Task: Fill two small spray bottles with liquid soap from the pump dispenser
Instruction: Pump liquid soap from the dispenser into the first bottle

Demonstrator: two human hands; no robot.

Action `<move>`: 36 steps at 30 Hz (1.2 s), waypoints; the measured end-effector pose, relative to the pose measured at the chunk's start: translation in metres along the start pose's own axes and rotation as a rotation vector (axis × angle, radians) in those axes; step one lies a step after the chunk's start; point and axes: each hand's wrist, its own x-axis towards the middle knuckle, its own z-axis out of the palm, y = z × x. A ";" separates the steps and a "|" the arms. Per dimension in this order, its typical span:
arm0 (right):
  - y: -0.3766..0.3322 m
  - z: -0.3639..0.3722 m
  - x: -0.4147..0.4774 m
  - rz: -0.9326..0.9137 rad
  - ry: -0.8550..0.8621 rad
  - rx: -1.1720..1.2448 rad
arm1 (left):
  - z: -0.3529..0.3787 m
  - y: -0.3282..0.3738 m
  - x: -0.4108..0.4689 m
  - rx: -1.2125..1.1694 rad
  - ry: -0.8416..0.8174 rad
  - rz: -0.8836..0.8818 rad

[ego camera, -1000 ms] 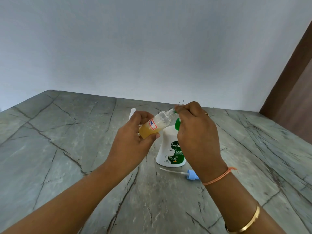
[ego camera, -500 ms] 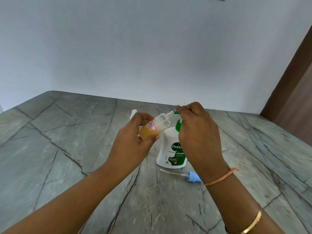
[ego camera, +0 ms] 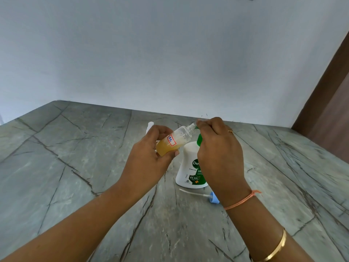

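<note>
Grey veined stone surface (ego camera: 62,167) carries everything. Far left of the cluster, a white cap (ego camera: 150,125) pokes up behind the left grip. It's likely the second spray bottle, but the body is hidden, so fill unknown. Left grip (ego camera: 149,161) is clamped round the lower barrel of the small spray bottle (ego camera: 176,140), held in the air and tilted, open neck up and to the right. Amber soap pools at the low end, roughly half full, foam above it, red-bordered label facing the camera. Judgement: thin clear plastic, light, gives under a squeeze, slick if soap runs down the outside. Hold it low on the barrel, firm not crushing, neck free. Pump dispenser (ego camera: 188,173) stands on the surface just right of and below the bottle, white body, green neck. I'd judge it heavier, wide-based, stiff and stable, so work it from the top only. Right grip (ego camera: 220,154) is curled closed over the pump head, green spout at the bottle mouth; touching or just short, can't tell. Near right, the blue spray head (ego camera: 213,197) lies loose on the surface beside the wrist. Its dip tube looks thin and bendy, so take it by the blue collar.
</note>
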 end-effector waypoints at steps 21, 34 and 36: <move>0.001 -0.001 -0.001 -0.004 0.014 0.019 | -0.001 0.000 0.000 0.017 -0.007 0.009; 0.002 0.003 -0.004 -0.024 0.074 0.015 | 0.001 -0.003 0.000 -0.007 -0.003 0.005; 0.002 0.004 -0.005 -0.024 0.072 0.017 | 0.001 -0.003 0.000 -0.007 -0.005 0.003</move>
